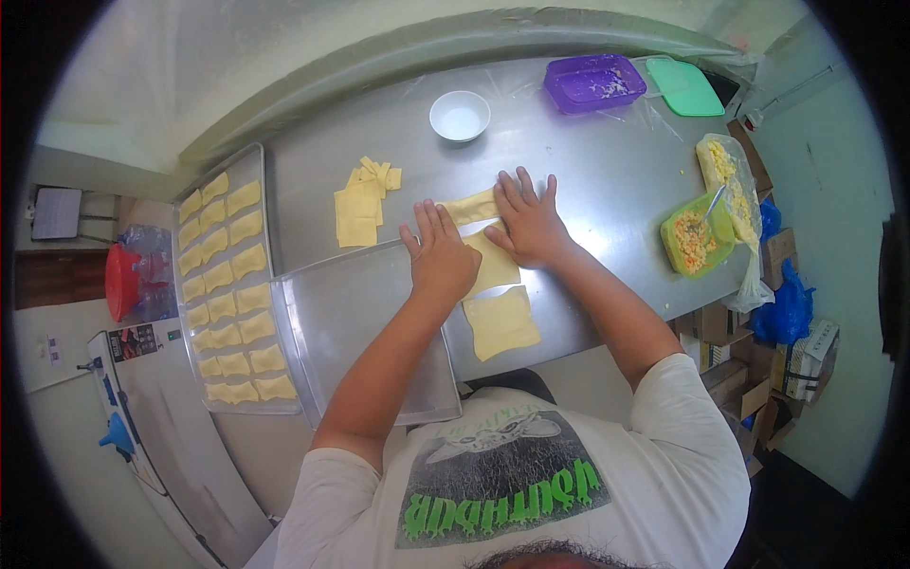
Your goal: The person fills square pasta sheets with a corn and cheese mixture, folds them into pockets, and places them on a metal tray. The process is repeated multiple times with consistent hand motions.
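Note:
My left hand lies with fingers outstretched against the left end of a folded strip of yellow dough. At its other end my right hand presses down, fingers spread and thumb apart. Nearer to me lie two flat dough squares, one partly under my hands and the other close to the table's front edge. A bare metal tray sits beneath my left forearm. To the left of my hands rest stacked dough sheets with small offcuts behind them.
At the left, a metal tray carries rows of folded dough pieces. A white bowl, purple container and green lid stand far back. On the right are a green bowl of yellow-orange filling with a spoon and a plastic bag.

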A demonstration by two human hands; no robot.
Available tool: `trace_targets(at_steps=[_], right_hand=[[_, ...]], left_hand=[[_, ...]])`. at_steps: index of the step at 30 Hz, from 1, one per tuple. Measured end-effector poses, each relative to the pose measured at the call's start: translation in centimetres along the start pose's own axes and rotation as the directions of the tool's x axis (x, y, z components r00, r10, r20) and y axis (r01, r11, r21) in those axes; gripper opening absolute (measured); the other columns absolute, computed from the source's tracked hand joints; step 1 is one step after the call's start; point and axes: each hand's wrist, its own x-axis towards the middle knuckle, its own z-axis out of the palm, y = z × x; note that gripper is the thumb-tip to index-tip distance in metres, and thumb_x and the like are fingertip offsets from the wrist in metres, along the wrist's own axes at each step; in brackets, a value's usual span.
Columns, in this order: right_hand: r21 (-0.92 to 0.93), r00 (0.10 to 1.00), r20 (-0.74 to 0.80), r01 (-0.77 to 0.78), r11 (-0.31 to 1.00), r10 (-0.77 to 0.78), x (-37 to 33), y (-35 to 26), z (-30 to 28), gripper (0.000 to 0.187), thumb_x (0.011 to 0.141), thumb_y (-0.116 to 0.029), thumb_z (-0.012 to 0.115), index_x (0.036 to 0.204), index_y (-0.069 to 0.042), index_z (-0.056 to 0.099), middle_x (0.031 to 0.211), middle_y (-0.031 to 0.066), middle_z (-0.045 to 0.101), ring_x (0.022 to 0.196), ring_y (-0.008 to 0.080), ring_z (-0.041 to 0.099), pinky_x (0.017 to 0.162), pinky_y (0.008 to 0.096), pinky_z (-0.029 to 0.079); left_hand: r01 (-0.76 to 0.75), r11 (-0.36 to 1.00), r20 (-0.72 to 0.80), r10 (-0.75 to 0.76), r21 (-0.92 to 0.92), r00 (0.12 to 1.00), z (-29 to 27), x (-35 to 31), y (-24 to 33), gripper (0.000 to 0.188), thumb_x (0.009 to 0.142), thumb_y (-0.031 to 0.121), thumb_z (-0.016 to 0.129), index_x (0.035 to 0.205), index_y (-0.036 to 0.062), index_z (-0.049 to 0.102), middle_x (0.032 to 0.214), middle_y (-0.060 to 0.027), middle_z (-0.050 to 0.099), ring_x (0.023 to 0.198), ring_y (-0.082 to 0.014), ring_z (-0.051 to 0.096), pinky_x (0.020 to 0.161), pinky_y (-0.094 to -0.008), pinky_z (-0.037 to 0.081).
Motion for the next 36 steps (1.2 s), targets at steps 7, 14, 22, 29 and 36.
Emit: trace_targets(at_steps=[7,14,22,29,36], right_hand=[[-0.086,0.999,0.04,0.031,0.996,-0.028,0.4,-0.1,-0.5,0.083,0.102,-0.06,0.033,0.155,0.003,0.029,0.165,0.0188,0.023,0.154,0.0393,0.011,0.116,0.0735,0.005],[0.124,0.999,0.018,-0.031,0.992,0.029,-0.2,0.7,-0.3,0.083,0.102,-0.06,0.032,0.155,0.004,0.028,0.165,0.0198,0.022,0.154,0.0415,0.01,0.115,0.0737,0.005],[-0.081,0.998,0.052,0.042,0.996,-0.038,0.2,-0.2,-0.6,0.083,0.102,-0.06,0.033,0.156,0.002,0.027,0.164,0.0178,0.024,0.155,0.0373,0.009,0.116,0.0726,0.005],[0.247,0.998,0.054,-0.027,0.969,0.014,0.1,1.8,-0.1,0.079,0.103,-0.057,0.033,0.155,0.001,0.029,0.165,0.0167,0.024,0.155,0.039,0.01,0.114,0.0747,0.005],[0.043,0.999,-0.034,0.014,0.999,-0.012,-0.6,0.9,0.1,0.076,0.102,-0.055,0.036,0.154,0.0,0.031,0.164,0.0172,0.025,0.154,0.0402,0.011,0.114,0.0762,0.005]], left_hand=[[0.024,0.999,0.073,-0.022,-0.037,0.997,-0.9,0.3,0.1,0.082,0.092,0.036,0.05,0.151,-0.0159,0.026,0.162,-0.0289,0.024,0.155,-0.0395,0.009,0.12,-0.0632,0.004],[0.032,0.999,0.071,-0.035,0.042,0.997,-1.8,0.2,-1.0,0.081,0.093,0.035,0.048,0.153,-0.0137,0.023,0.163,-0.0276,0.022,0.156,-0.0382,0.003,0.12,-0.0642,0.003],[0.03,0.988,0.123,-0.05,0.154,0.991,-1.6,1.5,-0.7,0.08,0.095,0.04,0.043,0.155,-0.0096,0.023,0.166,-0.0209,0.019,0.156,-0.0376,-0.001,0.12,-0.0644,-0.001],[0.039,0.995,0.189,-0.056,0.094,0.98,-2.9,1.6,-1.8,0.079,0.096,0.042,0.043,0.157,-0.0054,0.024,0.167,-0.0172,0.018,0.156,-0.0397,-0.001,0.119,-0.0665,0.003],[0.047,0.989,0.183,-0.072,0.138,0.981,-2.9,1.7,-2.2,0.078,0.096,0.043,0.045,0.156,-0.0034,0.027,0.167,-0.0155,0.018,0.155,-0.0413,0.001,0.118,-0.0685,0.005]])
